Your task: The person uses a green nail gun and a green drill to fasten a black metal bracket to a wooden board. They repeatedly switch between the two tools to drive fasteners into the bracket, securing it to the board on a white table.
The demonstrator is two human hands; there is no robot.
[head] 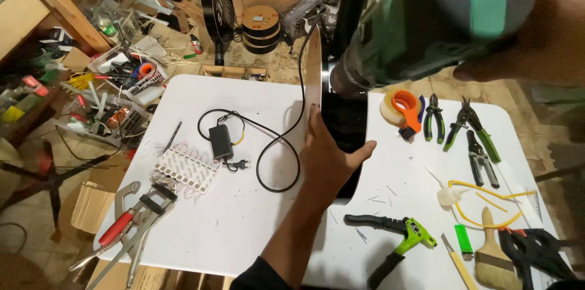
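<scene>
At the middle of the white table [244,217], a round black piece with a thin pale rim [314,70] is being held upright on its edge, and a green power drill [426,21] is being pointed at it from the right, with its nose very close to the rim. The left hand [329,159] is being pressed flat against the black face, fingers together and thumb spread out to the right, so the piece is being steadied rather than gripped. The right hand [536,40] is being wrapped around the drill body at the far right; only a part of it is seen, but it appears closed on the tool.

For good work, the drill should be kept square to the rim, and the left hand should be kept well away from the line of the bit, because the thumb is lying just below it. Light pressure seems wiser at the beginning.

To the left, a black cable with an adapter [220,140] is lying near the piece, and it could be caught. To the right, orange tape [402,107], pliers [434,118] and a green riveter [399,238] are lying apart.
</scene>
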